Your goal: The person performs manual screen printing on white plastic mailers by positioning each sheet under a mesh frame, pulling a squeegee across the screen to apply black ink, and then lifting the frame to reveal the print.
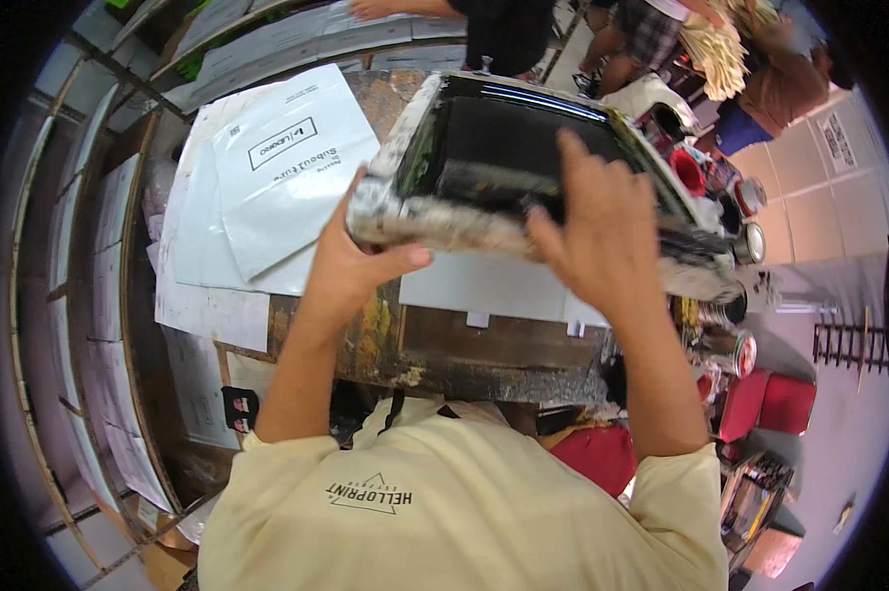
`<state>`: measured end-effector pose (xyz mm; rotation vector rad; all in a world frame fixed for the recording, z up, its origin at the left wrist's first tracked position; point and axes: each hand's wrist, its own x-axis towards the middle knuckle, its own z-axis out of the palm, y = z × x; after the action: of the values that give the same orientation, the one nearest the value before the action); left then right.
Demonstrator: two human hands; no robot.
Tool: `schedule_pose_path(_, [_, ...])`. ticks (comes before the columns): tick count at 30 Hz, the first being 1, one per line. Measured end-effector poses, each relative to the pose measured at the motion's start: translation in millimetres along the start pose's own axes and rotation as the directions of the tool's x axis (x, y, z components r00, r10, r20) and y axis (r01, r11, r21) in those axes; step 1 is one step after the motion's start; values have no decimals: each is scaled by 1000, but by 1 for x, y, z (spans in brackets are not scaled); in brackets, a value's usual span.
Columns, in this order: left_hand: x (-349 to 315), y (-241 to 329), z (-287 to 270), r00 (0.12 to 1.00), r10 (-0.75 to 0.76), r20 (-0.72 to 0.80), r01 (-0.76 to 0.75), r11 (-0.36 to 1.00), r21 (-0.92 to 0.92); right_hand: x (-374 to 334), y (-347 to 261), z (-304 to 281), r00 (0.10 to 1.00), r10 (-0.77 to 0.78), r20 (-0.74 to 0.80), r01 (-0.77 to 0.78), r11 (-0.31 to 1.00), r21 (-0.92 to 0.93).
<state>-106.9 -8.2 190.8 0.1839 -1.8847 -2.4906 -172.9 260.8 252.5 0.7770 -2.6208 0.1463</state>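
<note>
A screen-printing frame (444, 225) with pale, ink-stained sides is tilted above the work table. Black ink (504, 133) covers much of its inside, and a lighter dark strip lies along its near inner side. My left hand (351, 256) grips the frame's near left corner, thumb along the near side and fingers mostly hidden. Over the near right part of the frame is my right hand (602, 222), slightly blurred, with index finger and thumb spread apart. Under the frame, a white sheet (484, 294) partly shows. White printed plastic mailers (287, 197) lie stacked to the left.
The stained wooden table (371, 340) has its near edge at my body. Shelves with white stacks (115, 276) stand left. Ink cans (735, 350) crowd the right side, with red chairs (764, 406) beyond. Other people (651, 39) are at the far side.
</note>
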Motion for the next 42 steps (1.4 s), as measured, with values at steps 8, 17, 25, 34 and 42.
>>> schedule_pose_path(8, [-70,-201,-62,987,-32,-156,146,574,806,-156,-22,130,893,23,450,-175,938,299])
schedule_pose_path(17, [-72,-240,-72,994,33,-102,85,338,937,-189,-30,212,923,-85,375,-9,970,242])
schedule_pose_path(25, [-77,-244,-83,996,-12,-85,84,349,933,5,65,311,974,-27,226,-20,979,203])
schedule_pose_path(34, [-78,-224,-76,988,-111,-104,150,615,774,158,157,322,884,-107,456,-9,969,246])
schedule_pose_path(42, [-72,-184,-58,983,-121,-138,181,747,640,82,114,305,943,-24,332,-22,991,135])
